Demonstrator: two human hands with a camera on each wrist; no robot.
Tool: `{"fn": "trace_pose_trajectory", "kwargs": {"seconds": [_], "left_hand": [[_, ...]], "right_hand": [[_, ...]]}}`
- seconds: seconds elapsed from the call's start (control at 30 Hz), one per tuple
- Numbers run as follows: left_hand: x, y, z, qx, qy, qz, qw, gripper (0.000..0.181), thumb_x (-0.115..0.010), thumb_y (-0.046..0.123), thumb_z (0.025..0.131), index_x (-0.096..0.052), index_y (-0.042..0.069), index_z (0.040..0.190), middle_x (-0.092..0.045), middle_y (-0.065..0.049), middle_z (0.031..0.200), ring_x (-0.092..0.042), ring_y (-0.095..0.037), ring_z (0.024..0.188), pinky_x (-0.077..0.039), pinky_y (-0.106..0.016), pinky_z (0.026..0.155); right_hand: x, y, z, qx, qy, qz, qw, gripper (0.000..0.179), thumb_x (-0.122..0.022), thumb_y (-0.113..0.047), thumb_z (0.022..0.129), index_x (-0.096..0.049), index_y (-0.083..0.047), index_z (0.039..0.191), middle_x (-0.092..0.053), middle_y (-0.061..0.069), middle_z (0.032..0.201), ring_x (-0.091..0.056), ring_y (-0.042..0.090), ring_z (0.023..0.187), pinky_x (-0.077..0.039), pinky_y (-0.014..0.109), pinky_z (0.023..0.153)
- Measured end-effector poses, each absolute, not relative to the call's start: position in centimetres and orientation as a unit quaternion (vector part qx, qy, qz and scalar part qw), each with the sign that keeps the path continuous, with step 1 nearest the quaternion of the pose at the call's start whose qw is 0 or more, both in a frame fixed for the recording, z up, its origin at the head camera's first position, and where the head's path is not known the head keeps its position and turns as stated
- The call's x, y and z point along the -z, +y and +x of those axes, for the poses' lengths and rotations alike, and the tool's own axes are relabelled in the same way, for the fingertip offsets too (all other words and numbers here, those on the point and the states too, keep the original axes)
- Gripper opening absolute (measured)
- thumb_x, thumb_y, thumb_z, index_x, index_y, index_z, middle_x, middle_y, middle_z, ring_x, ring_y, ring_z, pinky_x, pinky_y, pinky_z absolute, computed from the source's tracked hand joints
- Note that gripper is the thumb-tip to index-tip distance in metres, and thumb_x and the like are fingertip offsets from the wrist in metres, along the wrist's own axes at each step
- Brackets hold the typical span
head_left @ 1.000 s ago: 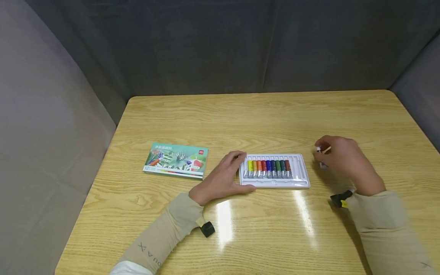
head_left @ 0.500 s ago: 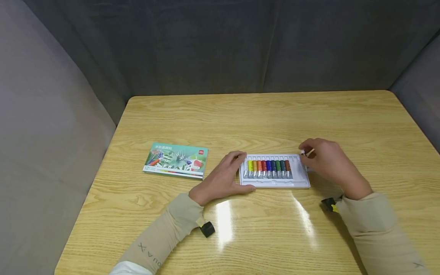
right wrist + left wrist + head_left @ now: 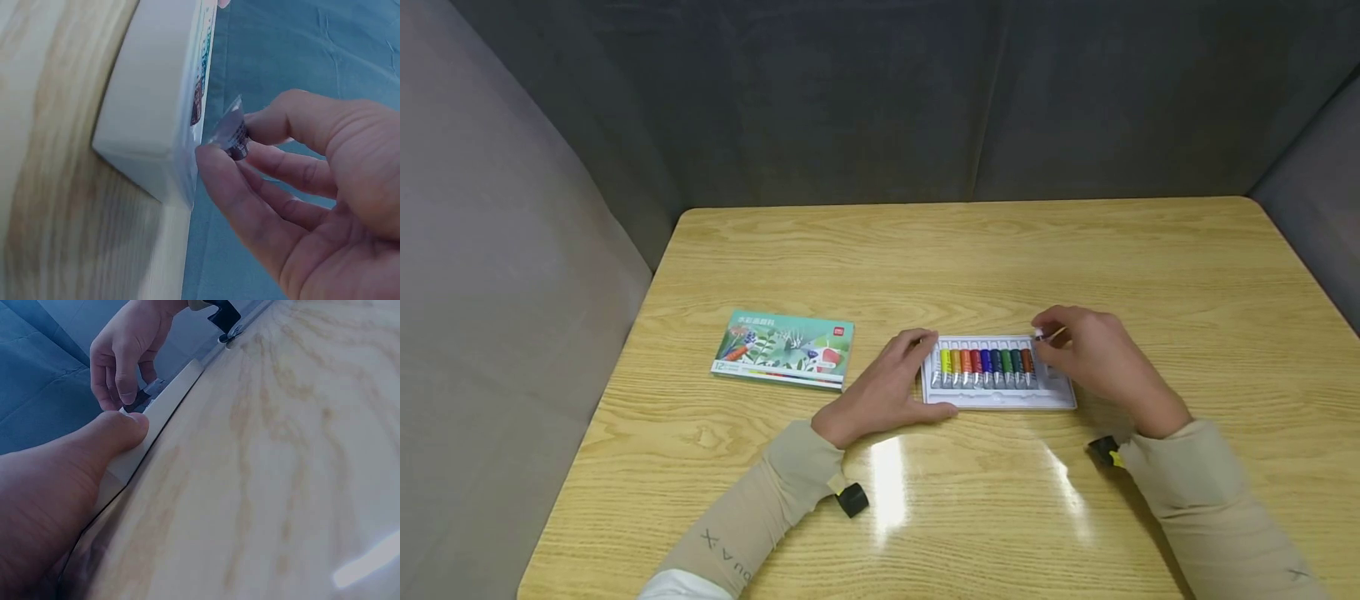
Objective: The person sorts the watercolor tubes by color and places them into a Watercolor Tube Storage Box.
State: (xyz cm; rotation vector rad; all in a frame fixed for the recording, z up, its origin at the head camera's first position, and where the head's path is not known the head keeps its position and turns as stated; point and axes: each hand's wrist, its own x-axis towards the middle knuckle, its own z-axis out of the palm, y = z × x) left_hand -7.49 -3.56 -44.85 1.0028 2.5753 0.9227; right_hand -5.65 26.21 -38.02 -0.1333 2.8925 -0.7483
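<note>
A white plastic tray holds a row of small paint tubes, running from white and yellow through red, blue and green to brown. My left hand grips the tray's left end, thumb along the near edge and fingers at the far edge. Over the tray's right end, my right hand pinches a small paint tube between thumb and finger. That tube has a dark printed band and a clear, flattened silvery end, seen tilted just above the tray in the right wrist view. The fingers partly hide it in the head view.
A green, illustrated paint box lies flat to the left of the tray. Everything rests on a wood-grain table, with dark cloth behind it and grey panels at the sides.
My right hand has moved left from the table beside the tray to above its right end, carrying the paint tube. My left hand and the tray have stayed put.
</note>
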Motion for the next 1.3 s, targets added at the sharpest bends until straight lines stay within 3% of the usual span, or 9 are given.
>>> {"fn": "trace_pose_trajectory", "kwargs": {"seconds": [0.5,0.97,1.2,1.3], "left_hand": [[44.9,-3.7,-7.5,-0.316,0.875,0.349,0.111,0.106,-0.074,0.064,0.086,-0.027,0.011,0.165,-0.031,-0.005,0.166,-0.037,-0.022,0.152,-0.039,-0.04,0.124],[44.8,-3.6,-7.4,-0.319,0.875,0.345,0.115,0.107,-0.076,0.063,0.085,-0.027,0.011,0.165,-0.03,-0.004,0.166,-0.036,-0.021,0.152,-0.039,-0.04,0.124],[44.8,-3.6,-7.5,-0.322,0.874,0.345,0.113,0.106,-0.077,0.062,0.085,-0.028,0.01,0.164,-0.031,-0.005,0.165,-0.037,-0.021,0.152,-0.038,-0.039,0.125],[44.8,-3.6,-7.5,-0.323,0.874,0.345,0.112,0.106,-0.077,0.061,0.085,-0.029,0.01,0.164,-0.032,-0.005,0.165,-0.037,-0.021,0.152,-0.038,-0.04,0.124]], "right_hand": [[38.6,25.3,-5.5,0.218,0.971,-0.041,0.092,0.03,-0.073,-0.022,0.095,-0.072,0.0,0.115,-0.076,0.02,0.106,-0.071,0.029,0.095,-0.057,0.049,0.082],[38.3,24.9,-5.0,0.172,0.982,-0.039,0.071,0.029,-0.076,-0.024,0.094,-0.073,0.001,0.106,-0.071,0.011,0.089,-0.057,0.021,0.075,-0.049,0.036,0.067],[38.1,24.8,-5.0,0.166,0.982,-0.033,0.089,0.032,-0.073,-0.025,0.095,-0.074,0.003,0.112,-0.078,0.015,0.096,-0.068,0.024,0.081,-0.056,0.044,0.072],[38.0,24.7,-4.9,0.162,0.982,-0.034,0.091,0.027,-0.072,-0.022,0.096,-0.075,0.001,0.109,-0.077,0.012,0.091,-0.064,0.022,0.076,-0.052,0.039,0.068]]}}
